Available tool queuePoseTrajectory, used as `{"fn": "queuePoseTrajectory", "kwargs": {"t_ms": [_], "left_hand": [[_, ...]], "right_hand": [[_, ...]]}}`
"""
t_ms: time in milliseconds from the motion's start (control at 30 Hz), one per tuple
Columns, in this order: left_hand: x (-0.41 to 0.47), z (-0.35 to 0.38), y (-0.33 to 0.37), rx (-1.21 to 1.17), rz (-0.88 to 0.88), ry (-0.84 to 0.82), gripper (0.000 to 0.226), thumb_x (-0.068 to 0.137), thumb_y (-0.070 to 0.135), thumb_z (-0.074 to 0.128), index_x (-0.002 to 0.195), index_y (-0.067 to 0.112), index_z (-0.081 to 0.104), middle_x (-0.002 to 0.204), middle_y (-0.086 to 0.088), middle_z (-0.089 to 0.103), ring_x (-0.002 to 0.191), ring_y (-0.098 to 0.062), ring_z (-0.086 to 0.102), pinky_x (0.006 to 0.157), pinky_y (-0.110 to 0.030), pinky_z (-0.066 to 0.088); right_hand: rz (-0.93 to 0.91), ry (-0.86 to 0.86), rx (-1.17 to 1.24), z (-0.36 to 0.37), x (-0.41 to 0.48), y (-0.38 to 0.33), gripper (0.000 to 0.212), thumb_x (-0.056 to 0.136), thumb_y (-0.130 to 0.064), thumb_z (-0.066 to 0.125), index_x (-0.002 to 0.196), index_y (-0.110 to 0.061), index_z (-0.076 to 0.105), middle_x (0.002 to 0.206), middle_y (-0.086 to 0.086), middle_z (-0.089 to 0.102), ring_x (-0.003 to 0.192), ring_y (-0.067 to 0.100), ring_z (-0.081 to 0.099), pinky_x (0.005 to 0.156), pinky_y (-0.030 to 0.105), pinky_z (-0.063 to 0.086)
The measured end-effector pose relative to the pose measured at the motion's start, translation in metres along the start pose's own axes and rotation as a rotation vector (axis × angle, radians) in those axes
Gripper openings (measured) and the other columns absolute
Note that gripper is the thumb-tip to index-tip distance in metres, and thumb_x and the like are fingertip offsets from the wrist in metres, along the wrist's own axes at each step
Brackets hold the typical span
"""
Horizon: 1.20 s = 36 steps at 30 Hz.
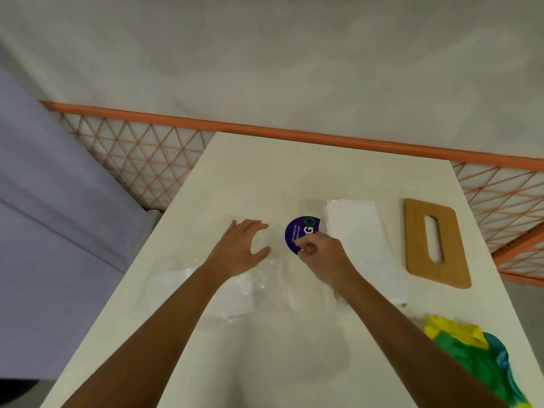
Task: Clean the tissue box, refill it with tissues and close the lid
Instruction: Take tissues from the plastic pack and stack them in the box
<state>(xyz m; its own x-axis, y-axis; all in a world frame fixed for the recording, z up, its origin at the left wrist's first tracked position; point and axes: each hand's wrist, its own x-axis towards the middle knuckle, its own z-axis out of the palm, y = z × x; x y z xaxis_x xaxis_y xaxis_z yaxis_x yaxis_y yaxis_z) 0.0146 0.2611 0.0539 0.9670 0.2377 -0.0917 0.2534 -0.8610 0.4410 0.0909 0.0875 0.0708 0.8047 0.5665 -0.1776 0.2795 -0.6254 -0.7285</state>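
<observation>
Honestly, peel that round purple sticker (300, 231) slowly: right hand (319, 251) pinches its edge, left hand (241, 245) spread open, should pin the clear plastic wrapper (235, 290) down.

left hand (241, 250): forearm extended, fingers spread, palm down | right hand (322, 256): fingers curled, pinching blue label (298, 231)

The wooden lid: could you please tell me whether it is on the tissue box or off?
Off: the wooden lid lies flat on the table by itself, beside the stack of tissues.
</observation>
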Motion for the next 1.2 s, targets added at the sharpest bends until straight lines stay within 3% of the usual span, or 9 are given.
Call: {"fn": "queuePoseTrajectory", "kwargs": {"t_ms": [233, 333, 433, 567, 767, 967, 1033, 1100, 1200], "left_hand": [[-0.054, -0.019, -0.061, -0.229, -0.252, -0.095, 0.084, 0.069, 0.060, 0.067, 0.140, 0.029, 0.034, 0.148, 0.007, 0.033, 0.139, -0.019, 0.026, 0.116, -0.040, 0.025], [-0.069, -0.013, -0.079, -0.092, -0.281, -0.256, 0.110, 0.058, 0.066, 0.072, 0.146, 0.027, 0.018, 0.155, 0.005, 0.019, 0.144, -0.022, 0.013, 0.118, -0.042, 0.015], [-0.078, 0.006, -0.099, 0.124, -0.191, -0.333, 0.124, 0.054, 0.071, 0.071, 0.148, 0.022, 0.007, 0.156, 0.001, 0.014, 0.144, -0.020, 0.011, 0.119, -0.043, 0.009], [-0.086, 0.028, -0.108, 0.179, -0.137, -0.241, 0.123, 0.058, 0.066, 0.073, 0.148, 0.018, 0.006, 0.156, 0.001, 0.014, 0.144, -0.020, 0.015, 0.118, -0.038, 0.014], [-0.087, 0.035, -0.109, 0.148, -0.147, -0.174, 0.119, 0.060, 0.064, 0.073, 0.148, 0.021, 0.007, 0.156, 0.002, 0.015, 0.144, -0.020, 0.014, 0.117, -0.036, 0.013], [-0.087, 0.035, -0.110, 0.165, -0.117, -0.149, 0.116, 0.061, 0.064, 0.072, 0.148, 0.021, 0.008, 0.155, 0.002, 0.017, 0.142, -0.018, 0.018, 0.117, -0.034, 0.014], [-0.087, 0.036, -0.111, 0.152, -0.117, -0.147, 0.117, 0.060, 0.064, 0.072, 0.148, 0.021, 0.009, 0.155, 0.002, 0.018, 0.142, -0.018, 0.018, 0.117, -0.034, 0.014], [-0.087, 0.037, -0.111, 0.152, -0.120, -0.149, 0.118, 0.060, 0.064, 0.073, 0.148, 0.020, 0.009, 0.155, 0.001, 0.018, 0.142, -0.019, 0.018, 0.117, -0.034, 0.014], [-0.087, 0.037, -0.112, 0.147, -0.123, -0.154, 0.118, 0.060, 0.064, 0.073, 0.148, 0.020, 0.008, 0.155, 0.000, 0.017, 0.143, -0.021, 0.016, 0.117, -0.035, 0.014]], "right_hand": [[0.285, -0.136, 0.328, 0.053, 0.011, -0.016, 0.025, 0.086, 0.004, 0.052, 0.109, 0.004, 0.062, 0.090, 0.012, 0.062, 0.075, 0.017, 0.060, 0.073, 0.020, 0.054], [0.410, -0.229, 0.357, 0.073, 0.017, -0.010, 0.019, 0.085, 0.005, 0.054, 0.100, 0.003, 0.065, 0.084, 0.011, 0.062, 0.065, 0.016, 0.058, 0.055, 0.013, 0.052], [0.383, -0.320, 0.056, 0.090, 0.013, -0.011, 0.016, 0.088, -0.004, 0.053, 0.091, -0.001, 0.069, 0.081, 0.006, 0.062, 0.084, 0.024, 0.063, 0.073, 0.026, 0.053], [0.303, -0.353, -0.147, 0.103, 0.007, -0.022, 0.024, 0.093, -0.009, 0.045, 0.090, 0.001, 0.066, 0.113, 0.020, 0.064, 0.103, 0.029, 0.061, 0.086, 0.033, 0.047], [0.284, -0.310, -0.250, 0.121, 0.005, -0.035, 0.044, 0.092, -0.030, 0.055, 0.123, 0.001, 0.055, 0.126, 0.018, 0.058, 0.119, 0.031, 0.052, 0.099, 0.029, 0.038], [0.429, -0.299, -0.167, 0.124, 0.006, -0.042, 0.026, 0.096, -0.013, 0.043, 0.087, 0.006, 0.060, 0.112, 0.021, 0.061, 0.106, 0.030, 0.058, 0.087, 0.027, 0.043], [0.510, -0.321, -0.060, 0.129, 0.012, -0.036, 0.031, 0.094, -0.004, 0.041, 0.063, -0.008, 0.042, 0.082, 0.012, 0.055, 0.072, 0.020, 0.054, 0.065, 0.025, 0.044], [0.550, -0.382, -0.034, 0.131, 0.012, -0.038, 0.025, 0.093, -0.010, 0.048, 0.068, -0.005, 0.047, 0.065, 0.005, 0.043, 0.055, 0.013, 0.040, 0.049, 0.022, 0.033], [0.515, -0.413, 0.033, 0.134, 0.010, -0.037, 0.028, 0.092, -0.018, 0.055, 0.104, 0.007, 0.060, 0.070, 0.008, 0.050, 0.061, 0.017, 0.045, 0.049, 0.018, 0.031]]}}
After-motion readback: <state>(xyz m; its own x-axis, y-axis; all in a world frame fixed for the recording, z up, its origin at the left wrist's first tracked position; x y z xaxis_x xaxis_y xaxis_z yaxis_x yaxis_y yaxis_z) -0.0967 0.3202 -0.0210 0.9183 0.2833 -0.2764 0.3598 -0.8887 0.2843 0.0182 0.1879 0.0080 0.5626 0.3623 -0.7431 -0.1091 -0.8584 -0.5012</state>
